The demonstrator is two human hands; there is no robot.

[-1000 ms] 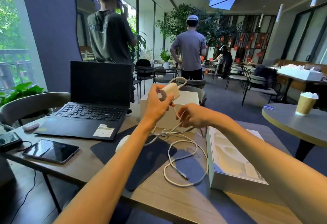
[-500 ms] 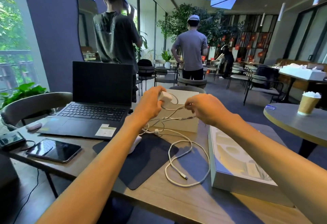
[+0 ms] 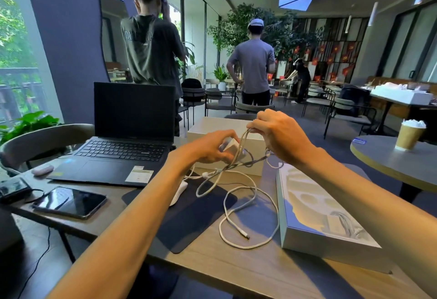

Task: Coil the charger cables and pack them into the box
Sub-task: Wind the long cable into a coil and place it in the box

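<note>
Both hands up over the surface: left hand (image 3: 208, 148) clamps the charger brick (image 3: 230, 148) as anchor, right hand (image 3: 277, 133) pinches a cable (image 3: 238, 194) loop to wind, tail slack beside the near box (image 3: 314, 216).

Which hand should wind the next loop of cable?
Right. The right hand already pinches a raised loop of the white cable, while the left hand is occupied gripping the charger brick; loose cable lies below on the table.
</note>
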